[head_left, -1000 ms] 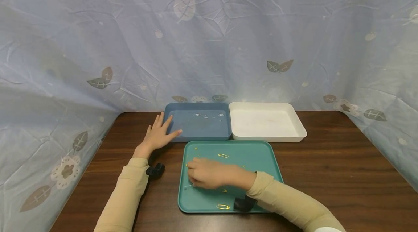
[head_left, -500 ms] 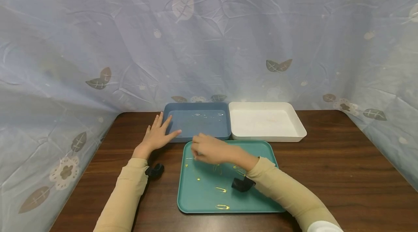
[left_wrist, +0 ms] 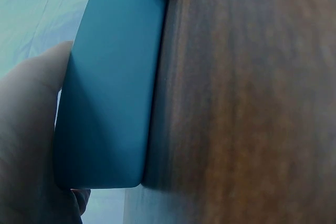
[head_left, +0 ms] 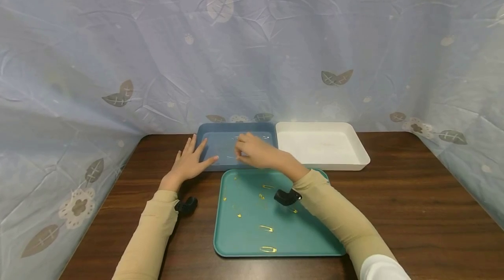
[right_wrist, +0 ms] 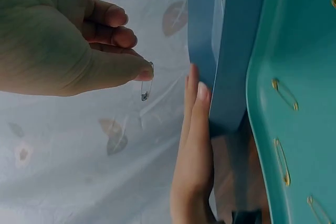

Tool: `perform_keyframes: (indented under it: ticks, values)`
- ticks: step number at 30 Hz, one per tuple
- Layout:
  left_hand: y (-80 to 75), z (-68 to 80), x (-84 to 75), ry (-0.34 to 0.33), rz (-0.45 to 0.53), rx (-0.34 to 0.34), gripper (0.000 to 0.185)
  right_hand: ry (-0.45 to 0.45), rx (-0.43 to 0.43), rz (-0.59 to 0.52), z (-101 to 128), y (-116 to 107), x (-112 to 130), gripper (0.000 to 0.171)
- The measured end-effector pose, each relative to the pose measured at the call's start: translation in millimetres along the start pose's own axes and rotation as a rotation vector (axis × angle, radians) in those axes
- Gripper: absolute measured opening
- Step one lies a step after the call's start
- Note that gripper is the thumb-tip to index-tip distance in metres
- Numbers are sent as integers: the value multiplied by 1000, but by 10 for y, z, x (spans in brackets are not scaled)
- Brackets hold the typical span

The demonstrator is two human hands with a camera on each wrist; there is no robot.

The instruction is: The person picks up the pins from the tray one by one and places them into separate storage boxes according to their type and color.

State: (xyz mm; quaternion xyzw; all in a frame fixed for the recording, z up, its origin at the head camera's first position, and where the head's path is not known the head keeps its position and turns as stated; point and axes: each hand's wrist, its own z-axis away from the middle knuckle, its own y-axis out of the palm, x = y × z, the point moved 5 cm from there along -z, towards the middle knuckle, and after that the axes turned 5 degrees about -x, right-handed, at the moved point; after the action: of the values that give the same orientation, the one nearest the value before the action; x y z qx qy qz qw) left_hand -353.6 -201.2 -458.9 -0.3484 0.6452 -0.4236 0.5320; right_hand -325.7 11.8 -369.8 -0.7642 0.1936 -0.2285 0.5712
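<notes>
My right hand (head_left: 240,148) hovers over the blue tray (head_left: 220,140) at the back of the table. Its thumb and forefinger pinch a small silver safety pin (right_wrist: 146,86), which hangs below the fingertips (right_wrist: 140,72) in the right wrist view. My left hand (head_left: 190,162) lies flat on the table, straight fingers against the blue tray's front left corner (left_wrist: 110,93). Close in front lies a teal tray (head_left: 315,232) holding several gold safety pins (head_left: 266,228).
A white tray (head_left: 360,151) stands to the right of the blue one, touching it. The table is dark wood (head_left: 413,210). A blue leaf-print curtain (head_left: 275,52) hangs close behind and at both sides. Black camera mounts (head_left: 187,205) sit on both wrists.
My right hand has risen from the teal tray's front left part and moved away from me to above the blue tray, carrying a pin. The left hand has not moved.
</notes>
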Motion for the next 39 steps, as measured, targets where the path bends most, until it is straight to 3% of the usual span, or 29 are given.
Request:
perform_keyframes:
  ticks: [12, 24, 39]
  values:
    - [-17, 22, 0, -4, 14, 2, 92, 169, 63, -18, -201, 82, -372, 8]
    - [-12, 29, -12, 1, 17, 5, 91, 206, 82, 18, -319, 284, -638, 10]
    - [-5, 22, -17, 2, 24, 8, 91, 318, 148, 78, -367, 553, -891, 13]
